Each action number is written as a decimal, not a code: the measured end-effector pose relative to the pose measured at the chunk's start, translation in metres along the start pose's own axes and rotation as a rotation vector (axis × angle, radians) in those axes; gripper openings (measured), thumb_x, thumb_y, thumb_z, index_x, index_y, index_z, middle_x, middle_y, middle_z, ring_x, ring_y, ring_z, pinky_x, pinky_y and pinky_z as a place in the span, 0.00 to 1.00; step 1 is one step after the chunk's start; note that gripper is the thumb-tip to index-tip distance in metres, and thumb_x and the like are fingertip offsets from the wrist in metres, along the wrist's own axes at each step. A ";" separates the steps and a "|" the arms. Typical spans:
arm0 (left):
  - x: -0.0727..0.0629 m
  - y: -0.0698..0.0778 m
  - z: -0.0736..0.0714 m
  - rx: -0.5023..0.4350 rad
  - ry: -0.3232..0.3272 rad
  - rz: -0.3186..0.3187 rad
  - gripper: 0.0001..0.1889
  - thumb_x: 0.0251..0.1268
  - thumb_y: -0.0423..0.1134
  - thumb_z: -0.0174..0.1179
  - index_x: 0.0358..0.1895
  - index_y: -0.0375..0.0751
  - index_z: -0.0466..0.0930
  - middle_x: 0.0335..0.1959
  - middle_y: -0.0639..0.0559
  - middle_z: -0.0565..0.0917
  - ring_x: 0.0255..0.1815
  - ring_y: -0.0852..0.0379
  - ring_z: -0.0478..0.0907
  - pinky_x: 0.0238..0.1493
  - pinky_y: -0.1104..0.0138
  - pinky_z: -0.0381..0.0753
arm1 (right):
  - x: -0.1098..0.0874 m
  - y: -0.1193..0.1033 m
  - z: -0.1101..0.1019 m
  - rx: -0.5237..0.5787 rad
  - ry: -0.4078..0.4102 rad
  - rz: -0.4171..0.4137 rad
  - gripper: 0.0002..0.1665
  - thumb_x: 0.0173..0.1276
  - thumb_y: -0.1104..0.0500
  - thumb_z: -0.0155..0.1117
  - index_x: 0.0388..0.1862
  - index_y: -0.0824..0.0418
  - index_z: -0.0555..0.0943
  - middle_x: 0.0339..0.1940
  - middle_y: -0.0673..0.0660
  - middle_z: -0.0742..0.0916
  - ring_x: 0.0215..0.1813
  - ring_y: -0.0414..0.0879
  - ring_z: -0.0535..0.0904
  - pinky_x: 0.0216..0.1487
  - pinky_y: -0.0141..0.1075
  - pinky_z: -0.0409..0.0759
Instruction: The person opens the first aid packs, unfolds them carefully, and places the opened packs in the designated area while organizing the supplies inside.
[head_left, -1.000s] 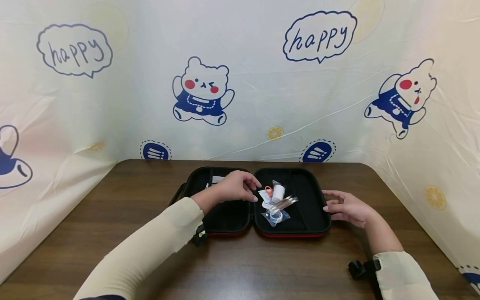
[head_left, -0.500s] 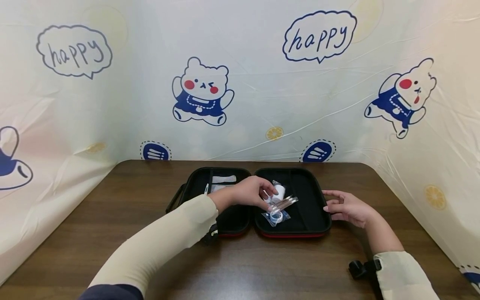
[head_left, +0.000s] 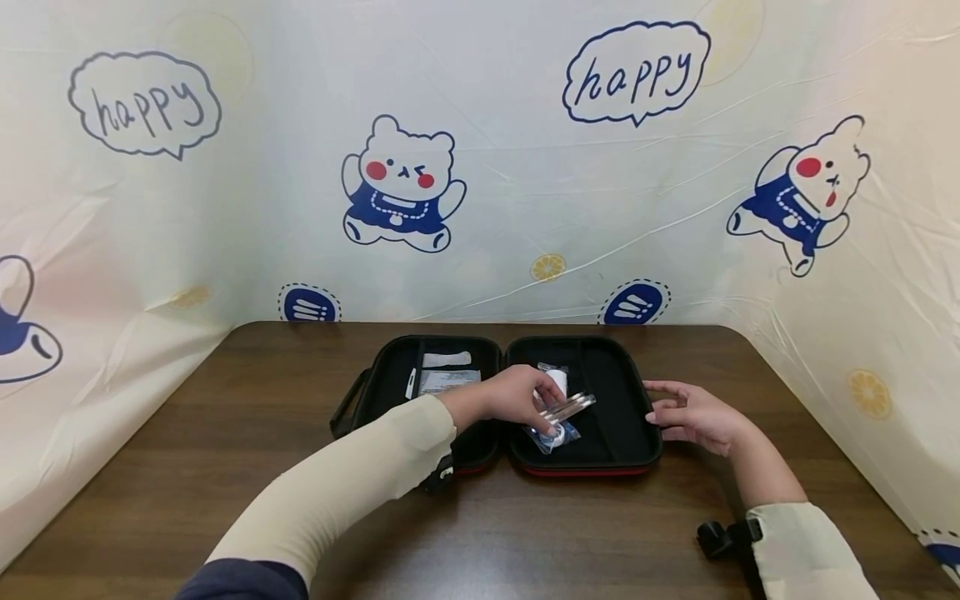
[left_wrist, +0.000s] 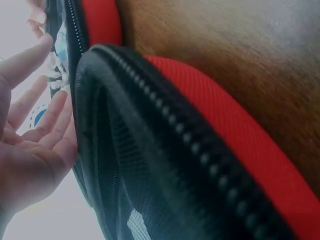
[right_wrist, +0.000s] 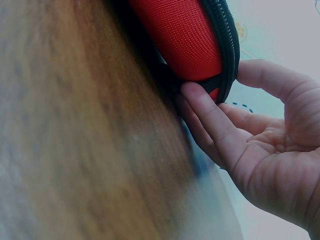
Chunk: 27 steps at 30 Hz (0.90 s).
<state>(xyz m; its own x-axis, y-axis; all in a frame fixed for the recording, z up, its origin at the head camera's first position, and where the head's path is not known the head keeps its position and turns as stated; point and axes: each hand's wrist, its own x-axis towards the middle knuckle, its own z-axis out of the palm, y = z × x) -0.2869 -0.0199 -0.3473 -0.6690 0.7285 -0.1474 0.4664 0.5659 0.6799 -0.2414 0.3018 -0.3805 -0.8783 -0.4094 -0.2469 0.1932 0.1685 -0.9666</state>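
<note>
An unfolded black zippered case [head_left: 626, 367] with a red outer shell [left_wrist: 210, 100] lies on the table. In the head view, my left hand [head_left: 517, 396] reaches over its right half, thumb and fingers spread around a clear-wrapped bundle of cotton swabs [head_left: 573, 407]. The left wrist view shows the fingers apart; contact with the swabs is unclear. Beside them lie a white roll [head_left: 558, 380] and a blue-and-clear packet [head_left: 558, 437], both partly covered by the hand. My right hand [head_left: 697, 417] grips the case's right edge between thumb and fingers, plainer in the right wrist view.
The case's left half holds a folded white item [head_left: 446, 359], a flat clear packet [head_left: 450, 380] and tweezers-like white item [head_left: 411, 382]. A black strap [head_left: 350, 404] sticks out at its left. A printed cloth [head_left: 502, 208] hangs behind the brown table [head_left: 525, 542].
My left hand has moved right and slightly nearer, from the case's middle fold to the cotton swabs, uncovering the left half's contents. The right hand and the swabs have stayed in place.
</note>
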 end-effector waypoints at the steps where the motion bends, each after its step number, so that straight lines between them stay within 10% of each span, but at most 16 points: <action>1: 0.000 0.000 0.000 0.018 0.003 -0.001 0.19 0.49 0.33 0.76 0.47 0.44 0.84 0.39 0.54 0.83 0.38 0.61 0.78 0.41 0.71 0.77 | 0.000 0.000 0.000 0.000 0.000 0.000 0.45 0.71 0.65 0.59 0.76 0.74 0.44 0.52 0.63 0.82 0.49 0.48 0.81 0.53 0.45 0.81; 27: -0.023 -0.018 -0.019 -0.294 0.177 -0.037 0.12 0.57 0.28 0.68 0.45 0.40 0.88 0.38 0.54 0.86 0.36 0.58 0.78 0.39 0.67 0.82 | -0.001 -0.001 0.001 0.005 -0.003 -0.005 0.45 0.71 0.66 0.59 0.75 0.75 0.44 0.52 0.63 0.82 0.48 0.48 0.81 0.53 0.45 0.81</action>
<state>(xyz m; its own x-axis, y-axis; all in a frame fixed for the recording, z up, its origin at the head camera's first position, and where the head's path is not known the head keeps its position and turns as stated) -0.2916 -0.0544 -0.3425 -0.7842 0.6170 -0.0661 0.2710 0.4364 0.8579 -0.2403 0.3014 -0.3798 -0.8780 -0.4130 -0.2419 0.1907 0.1617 -0.9682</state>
